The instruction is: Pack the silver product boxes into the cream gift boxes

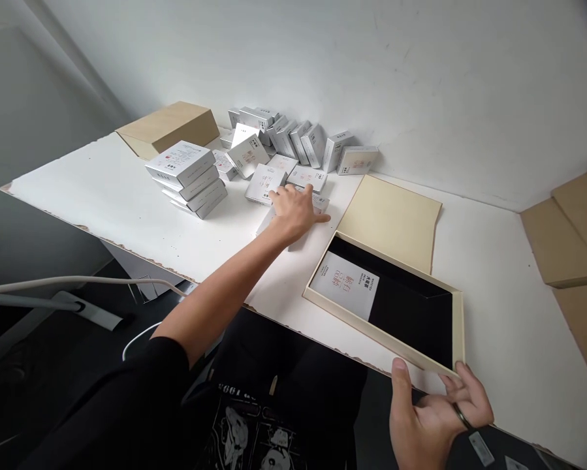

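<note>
Splaying over small silver-white cartons (264, 183), the open left hand (296, 212) has the cream gift box (458, 326) on the desk (278, 287) at 4 o'clock, long axis 10-to-4, while the loosely open right hand (437, 411), nearer, touches its 4-o'clock corner.

the head camera is looking forward and down from close above the table (501, 294), facing the wall (371, 78).
</note>
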A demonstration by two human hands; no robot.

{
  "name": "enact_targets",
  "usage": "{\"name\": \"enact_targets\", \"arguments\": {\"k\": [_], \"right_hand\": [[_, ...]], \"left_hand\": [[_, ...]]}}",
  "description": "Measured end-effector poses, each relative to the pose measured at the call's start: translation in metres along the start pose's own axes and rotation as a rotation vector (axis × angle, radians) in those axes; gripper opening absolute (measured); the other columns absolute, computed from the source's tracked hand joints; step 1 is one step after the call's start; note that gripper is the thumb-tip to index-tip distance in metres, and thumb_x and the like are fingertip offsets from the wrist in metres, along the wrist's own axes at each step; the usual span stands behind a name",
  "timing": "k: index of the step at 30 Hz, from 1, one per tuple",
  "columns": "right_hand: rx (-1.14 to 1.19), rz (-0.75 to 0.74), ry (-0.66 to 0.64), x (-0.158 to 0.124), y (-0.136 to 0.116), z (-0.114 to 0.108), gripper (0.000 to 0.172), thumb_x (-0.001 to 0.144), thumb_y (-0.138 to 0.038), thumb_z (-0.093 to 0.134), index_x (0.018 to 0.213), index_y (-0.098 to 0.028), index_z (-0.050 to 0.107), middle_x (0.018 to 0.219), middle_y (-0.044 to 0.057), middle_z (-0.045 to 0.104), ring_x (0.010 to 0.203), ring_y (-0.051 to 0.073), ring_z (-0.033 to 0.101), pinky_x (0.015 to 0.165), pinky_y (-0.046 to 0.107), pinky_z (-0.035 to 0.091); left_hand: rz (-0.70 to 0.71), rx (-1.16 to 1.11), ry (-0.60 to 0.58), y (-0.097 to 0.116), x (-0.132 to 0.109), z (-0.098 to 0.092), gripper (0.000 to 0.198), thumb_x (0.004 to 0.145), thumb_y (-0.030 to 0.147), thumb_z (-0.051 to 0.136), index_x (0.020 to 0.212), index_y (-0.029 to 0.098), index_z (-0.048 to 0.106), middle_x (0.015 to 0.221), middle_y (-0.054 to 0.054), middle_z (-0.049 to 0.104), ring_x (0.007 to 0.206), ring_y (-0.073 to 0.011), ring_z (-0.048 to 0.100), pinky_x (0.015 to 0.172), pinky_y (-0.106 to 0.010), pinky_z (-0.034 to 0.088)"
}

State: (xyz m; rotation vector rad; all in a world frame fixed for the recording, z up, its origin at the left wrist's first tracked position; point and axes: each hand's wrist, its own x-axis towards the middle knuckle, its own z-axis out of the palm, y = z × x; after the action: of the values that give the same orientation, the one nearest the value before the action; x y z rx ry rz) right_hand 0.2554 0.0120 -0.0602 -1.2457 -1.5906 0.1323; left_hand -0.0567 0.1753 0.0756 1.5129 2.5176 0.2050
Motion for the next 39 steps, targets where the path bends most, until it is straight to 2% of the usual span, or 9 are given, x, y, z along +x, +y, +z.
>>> {"name": "enact_targets", "arguments": {"k": [4, 9, 14, 17, 21, 26, 30, 33, 39], "right_hand": [[0.010, 0.080, -0.022, 0.004, -0.020, 0.001, 0.080, 0.079, -0.030, 0.086, 0.144, -0.022, 0.039, 0.140, 0.019, 0.038, 0.116, 0.030, 0.051, 0.101, 0.067, 0.047], [0.010, 0.055, -0.068, 0.007, -0.029, -0.003, 0.082, 0.083, -0.027, 0.083, 0.150, -0.024, 0.036, 0.139, 0.017, 0.038, 0.118, 0.028, 0.049, 0.104, 0.066, 0.045], [0.002, 0.099, -0.096, 0.008, -0.030, -0.009, 0.077, 0.086, -0.029, 0.080, 0.148, -0.025, 0.036, 0.139, 0.018, 0.039, 0.122, 0.030, 0.049, 0.104, 0.065, 0.045], [-0.002, 0.107, -0.103, 0.008, -0.029, -0.011, 0.073, 0.087, -0.030, 0.079, 0.147, -0.024, 0.037, 0.138, 0.017, 0.041, 0.122, 0.030, 0.049, 0.105, 0.064, 0.044], [-0.012, 0.084, -0.102, 0.008, -0.027, -0.012, 0.071, 0.087, -0.029, 0.079, 0.145, -0.023, 0.038, 0.136, 0.016, 0.043, 0.119, 0.028, 0.051, 0.106, 0.064, 0.044], [-0.013, 0.079, -0.107, 0.008, -0.024, -0.010, 0.072, 0.088, -0.030, 0.079, 0.145, -0.023, 0.037, 0.134, 0.015, 0.042, 0.126, 0.031, 0.050, 0.108, 0.066, 0.042], [-0.026, 0.070, -0.128, 0.006, -0.026, -0.010, 0.069, 0.090, -0.030, 0.077, 0.145, -0.020, 0.036, 0.134, 0.016, 0.042, 0.132, 0.033, 0.049, 0.110, 0.065, 0.042], [-0.040, 0.068, -0.141, 0.006, -0.030, -0.010, 0.060, 0.092, -0.030, 0.074, 0.140, -0.019, 0.039, 0.136, 0.018, 0.042, 0.135, 0.034, 0.049, 0.110, 0.064, 0.043], [0.015, 0.101, -0.096, 0.019, -0.027, -0.025, 0.067, 0.091, -0.026, 0.074, 0.144, -0.021, 0.035, 0.147, 0.019, 0.042, 0.136, 0.030, 0.053, 0.110, 0.062, 0.047]], "left_hand": [[0.039, -0.021, 0.001, 0.007, 0.000, -0.011, 0.079, 0.073, 0.048, 0.086, 0.136, 0.015, 0.051, 0.128, -0.021, 0.063, 0.117, -0.0403, 0.060, 0.108, -0.058, 0.040], [0.171, -0.218, 0.186, -0.016, -0.046, -0.057, 0.070, 0.078, 0.049, 0.080, 0.134, 0.019, 0.049, 0.132, -0.015, 0.058, 0.110, -0.0309, 0.061, 0.092, -0.043, 0.051], [0.573, -0.254, -0.287, -0.003, -0.082, -0.095, 0.051, 0.073, 0.069, 0.071, 0.100, 0.025, 0.070, 0.098, -0.003, 0.071, 0.088, -0.0245, 0.067, 0.071, -0.033, 0.049], [0.596, -0.162, -0.398, 0.025, -0.085, -0.088, 0.059, 0.075, 0.080, 0.062, 0.079, 0.022, 0.070, 0.077, -0.003, 0.070, 0.069, -0.0217, 0.065, 0.063, -0.033, 0.044], [0.643, -0.042, -0.267, 0.045, -0.086, -0.064, 0.065, 0.093, 0.077, 0.043, 0.078, 0.018, 0.065, 0.068, -0.007, 0.065, 0.070, -0.0244, 0.064, 0.076, -0.039, 0.048], [0.858, 0.070, -0.386, 0.025, -0.091, -0.051, 0.050, 0.086, 0.054, 0.071, 0.118, 0.017, 0.061, 0.109, -0.010, 0.073, 0.101, -0.0284, 0.065, 0.091, -0.039, 0.048], [0.804, 0.007, -0.404, -0.010, -0.087, -0.056, 0.064, 0.077, 0.035, 0.078, 0.134, 0.021, 0.054, 0.126, -0.009, 0.069, 0.107, -0.0275, 0.067, 0.086, -0.035, 0.052], [0.749, -0.131, -0.353, -0.028, -0.085, -0.055, 0.070, 0.076, 0.044, 0.078, 0.138, 0.027, 0.051, 0.127, -0.008, 0.069, 0.101, -0.0279, 0.070, 0.079, -0.035, 0.055], [0.935, -0.322, -0.401, 0.020, -0.121, -0.037, 0.089, 0.082, 0.036, 0.082, 0.156, 0.031, 0.031, 0.159, -0.011, 0.050, 0.143, -0.0341, 0.053, 0.108, -0.045, 0.052]]}}
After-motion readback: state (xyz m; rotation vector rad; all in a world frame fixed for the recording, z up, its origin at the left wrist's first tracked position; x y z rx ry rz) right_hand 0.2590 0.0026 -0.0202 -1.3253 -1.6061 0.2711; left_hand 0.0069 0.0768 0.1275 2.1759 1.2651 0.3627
